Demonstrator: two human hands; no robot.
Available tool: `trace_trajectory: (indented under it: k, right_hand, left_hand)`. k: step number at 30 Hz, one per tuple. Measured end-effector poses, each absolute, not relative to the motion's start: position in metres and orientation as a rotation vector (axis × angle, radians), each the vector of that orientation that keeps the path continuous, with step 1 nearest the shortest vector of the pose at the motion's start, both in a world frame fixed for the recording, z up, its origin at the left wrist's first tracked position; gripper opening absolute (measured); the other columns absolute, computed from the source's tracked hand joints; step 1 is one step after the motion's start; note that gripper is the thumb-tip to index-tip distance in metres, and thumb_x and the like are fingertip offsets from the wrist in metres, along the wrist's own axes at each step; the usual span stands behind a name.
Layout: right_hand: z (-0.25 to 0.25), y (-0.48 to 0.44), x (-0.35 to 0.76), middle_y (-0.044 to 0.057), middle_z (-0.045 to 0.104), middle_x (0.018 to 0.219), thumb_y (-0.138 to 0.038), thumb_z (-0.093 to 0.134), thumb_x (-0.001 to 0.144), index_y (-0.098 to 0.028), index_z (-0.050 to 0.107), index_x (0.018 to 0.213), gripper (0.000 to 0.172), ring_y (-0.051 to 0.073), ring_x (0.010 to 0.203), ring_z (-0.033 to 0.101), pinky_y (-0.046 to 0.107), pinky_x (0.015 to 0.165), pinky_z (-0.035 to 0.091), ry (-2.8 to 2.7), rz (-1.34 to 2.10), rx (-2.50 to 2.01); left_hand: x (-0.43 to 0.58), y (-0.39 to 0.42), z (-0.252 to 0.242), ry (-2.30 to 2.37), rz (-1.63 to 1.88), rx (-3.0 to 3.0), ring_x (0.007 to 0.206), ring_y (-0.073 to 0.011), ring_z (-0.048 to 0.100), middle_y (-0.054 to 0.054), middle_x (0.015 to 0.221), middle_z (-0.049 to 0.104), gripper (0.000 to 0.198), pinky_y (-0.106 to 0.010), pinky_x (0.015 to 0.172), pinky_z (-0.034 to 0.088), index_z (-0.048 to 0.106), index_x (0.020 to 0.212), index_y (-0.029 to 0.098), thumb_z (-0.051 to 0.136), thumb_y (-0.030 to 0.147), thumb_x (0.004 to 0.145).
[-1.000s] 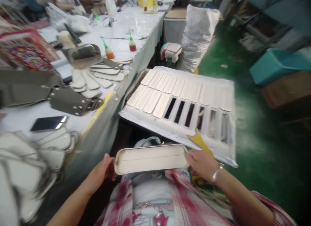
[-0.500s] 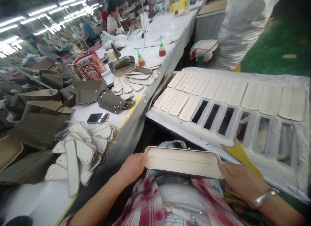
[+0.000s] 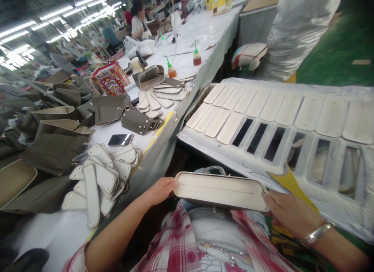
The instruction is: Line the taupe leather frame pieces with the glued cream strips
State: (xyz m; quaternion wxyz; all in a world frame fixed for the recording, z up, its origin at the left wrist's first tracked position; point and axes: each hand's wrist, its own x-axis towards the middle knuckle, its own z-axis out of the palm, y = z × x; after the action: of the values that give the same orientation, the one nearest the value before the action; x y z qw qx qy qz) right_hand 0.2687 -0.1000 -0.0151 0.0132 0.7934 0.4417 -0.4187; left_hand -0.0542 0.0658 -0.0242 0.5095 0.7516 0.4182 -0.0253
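A long cream panel with rounded corners and a dark raised edge (image 3: 219,191) is held level in front of my body; a thin line runs along its face. My left hand (image 3: 164,189) pinches its left end, thumb on top. At the opposite end my right hand (image 3: 288,209) grips the corner, with a metal bracelet at the wrist. To the right, a white-covered rack (image 3: 226,153) bears rows of similar cream panels (image 3: 264,104), and several of its front slots show dark openings. On the table at left lies a heap of pale strips with metal studs (image 3: 91,194).
Olive-grey bag bodies (image 3: 55,151) crowd the left of the table, near a phone (image 3: 120,140). Farther back stand a red patterned bag (image 3: 109,79) and green-tipped bottles (image 3: 196,57). A yellow strip (image 3: 292,186) juts from the rack's front edge. People sit in the background.
The view has shifted slightly, so the table things appear a little farther right. Both hands keep hold of the panel, which now tilts slightly down toward its right end.
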Motion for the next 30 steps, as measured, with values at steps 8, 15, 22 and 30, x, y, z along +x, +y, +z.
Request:
trace_trajectory:
  k: [8, 15, 22, 30]
  right_hand:
    - [-0.031, -0.110, 0.275, 0.005, 0.060, 0.074, -0.027, 0.022, 0.096, -0.012, 0.050, 0.075, 0.038, 0.011, 0.055, 0.057, 0.024, 0.059, 0.044, 1.265, -1.543, 2.599]
    - [-0.024, -0.107, 0.273, 0.006, 0.060, 0.072, -0.026, 0.021, 0.095, -0.012, 0.049, 0.075, 0.037, 0.012, 0.054, 0.057, 0.023, 0.051, 0.047, 1.149, -1.697, 2.627]
    - [-0.016, -0.099, 0.273, 0.008, 0.059, 0.070, -0.024, 0.022, 0.095, -0.012, 0.049, 0.074, 0.037, 0.012, 0.053, 0.056, 0.026, 0.059, 0.043, 1.312, -1.445, 2.489]
    - [-0.023, -0.102, 0.277, 0.007, 0.059, 0.072, -0.025, 0.023, 0.095, -0.012, 0.048, 0.072, 0.036, 0.011, 0.054, 0.056, 0.024, 0.055, 0.043, 1.239, -1.526, 2.532]
  left_hand:
    - [-0.067, 0.062, -0.047, 0.955, 0.069, 1.436, 0.054, -0.0165, 0.044, -0.009, 0.062, 0.046, 0.065, -0.024, 0.054, 0.038, 0.045, 0.070, 0.009, 0.015, 0.064, 0.090]
    - [-0.053, 0.060, -0.018, 1.042, 0.039, 1.765, 0.054, -0.0161, 0.037, -0.003, 0.058, 0.041, 0.041, -0.026, 0.050, 0.023, 0.044, 0.061, 0.012, 0.045, 0.047, 0.083]
    - [-0.051, 0.072, -0.017, 0.981, -0.027, 1.685, 0.056, -0.0167, 0.037, -0.005, 0.060, 0.042, 0.043, -0.025, 0.051, 0.024, 0.045, 0.061, 0.012, 0.047, 0.050, 0.079]
    - [-0.060, 0.069, -0.049, 0.947, 0.047, 1.230, 0.049, -0.0131, 0.042, -0.007, 0.059, 0.046, 0.061, -0.019, 0.046, 0.034, 0.044, 0.071, 0.010, 0.056, 0.070, 0.071]
